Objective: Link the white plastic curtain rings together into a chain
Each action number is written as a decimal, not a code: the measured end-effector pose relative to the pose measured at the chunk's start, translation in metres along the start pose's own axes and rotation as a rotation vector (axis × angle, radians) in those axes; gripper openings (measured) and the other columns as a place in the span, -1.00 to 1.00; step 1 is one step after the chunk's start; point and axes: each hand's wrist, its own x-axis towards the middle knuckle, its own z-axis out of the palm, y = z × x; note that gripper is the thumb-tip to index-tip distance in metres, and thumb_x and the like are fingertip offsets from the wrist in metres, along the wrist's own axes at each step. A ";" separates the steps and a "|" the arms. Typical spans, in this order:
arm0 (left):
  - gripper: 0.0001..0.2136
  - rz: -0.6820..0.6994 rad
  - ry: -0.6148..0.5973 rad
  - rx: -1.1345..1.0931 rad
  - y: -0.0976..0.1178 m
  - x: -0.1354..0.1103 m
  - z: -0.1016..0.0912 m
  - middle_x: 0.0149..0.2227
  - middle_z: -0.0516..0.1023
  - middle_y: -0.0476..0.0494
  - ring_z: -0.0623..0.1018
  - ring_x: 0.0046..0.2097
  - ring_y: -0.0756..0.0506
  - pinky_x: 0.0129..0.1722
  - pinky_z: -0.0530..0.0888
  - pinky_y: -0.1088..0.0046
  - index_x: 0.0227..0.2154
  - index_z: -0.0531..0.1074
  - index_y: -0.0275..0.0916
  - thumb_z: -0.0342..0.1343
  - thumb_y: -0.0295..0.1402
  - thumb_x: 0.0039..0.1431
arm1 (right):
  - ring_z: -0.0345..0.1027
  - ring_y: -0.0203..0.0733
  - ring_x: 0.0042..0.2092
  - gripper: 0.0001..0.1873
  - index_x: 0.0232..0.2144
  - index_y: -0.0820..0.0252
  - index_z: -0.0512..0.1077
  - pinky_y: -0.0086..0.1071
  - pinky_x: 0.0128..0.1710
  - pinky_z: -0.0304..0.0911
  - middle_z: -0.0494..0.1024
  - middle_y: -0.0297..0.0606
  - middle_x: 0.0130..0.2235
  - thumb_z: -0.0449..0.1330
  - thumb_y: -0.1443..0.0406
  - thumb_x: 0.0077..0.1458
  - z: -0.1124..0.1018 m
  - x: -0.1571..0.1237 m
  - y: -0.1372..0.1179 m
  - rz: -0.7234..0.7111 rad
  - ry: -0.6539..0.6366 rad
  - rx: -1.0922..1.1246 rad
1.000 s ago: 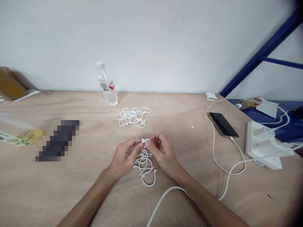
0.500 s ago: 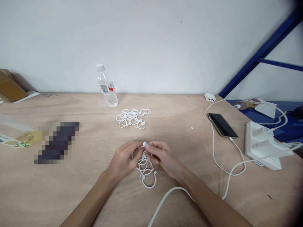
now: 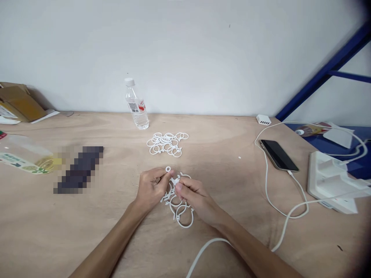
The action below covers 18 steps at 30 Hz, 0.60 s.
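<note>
My left hand [image 3: 152, 187] is closed in a pinch on a white plastic curtain ring, whose small round eyelet [image 3: 168, 169] pokes up above the fingertips. Facing it, my right hand [image 3: 194, 195] pinches the white clasp part [image 3: 176, 180] between thumb and forefinger; the fingers hide much of it. Below and between both hands lies a loose group of white curtain rings [image 3: 184, 227], some of them open at the clasp. Farther back on the table sits a second heap of white curtain rings [image 3: 164, 143].
A water bottle [image 3: 137, 106] stands behind the far heap. To the right are a phone [image 3: 278, 155] on a white cable [image 3: 266, 185], a power strip [image 3: 330, 181] and a small white charger [image 3: 263, 119]. A cardboard box [image 3: 23, 102], a plastic bag [image 3: 26, 154] and a blurred dark item [image 3: 81, 170] lie left.
The held ring has turned, so its eyelet now shows at the left fingertips. My hands have come slightly apart. The whole view has shifted a little.
</note>
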 end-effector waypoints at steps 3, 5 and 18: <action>-0.76 -0.002 -0.026 0.022 -0.003 0.002 0.000 -0.63 0.39 0.01 0.32 -0.56 0.06 -0.54 0.26 0.55 -0.57 0.50 -0.30 0.07 -0.32 0.13 | 0.06 -0.33 -0.47 -0.60 -0.59 0.20 0.26 -0.42 -0.46 0.02 0.18 -0.40 -0.54 0.02 0.10 0.20 -0.001 0.002 0.005 -0.060 0.100 -0.143; -0.81 -0.046 -0.080 0.030 -0.005 0.003 0.000 -0.60 0.44 -0.01 0.35 -0.54 0.05 -0.52 0.29 0.55 -0.49 0.55 -0.29 0.08 -0.34 0.10 | 0.14 -0.31 -0.41 -0.65 -0.56 0.21 0.34 -0.41 -0.39 0.10 0.24 -0.36 -0.47 0.04 0.16 0.20 -0.004 0.004 0.011 -0.156 0.214 -0.295; -0.68 0.028 -0.104 0.260 -0.023 0.026 -0.008 -0.18 0.51 -0.14 0.47 -0.11 -0.13 -0.07 0.42 0.31 -0.20 0.53 -0.22 -0.05 -0.49 0.04 | 0.24 -0.18 -0.26 -0.89 -0.49 0.17 0.49 -0.24 -0.17 0.23 0.44 -0.25 -0.41 0.21 0.33 0.07 -0.014 0.010 0.027 -0.511 0.244 -0.725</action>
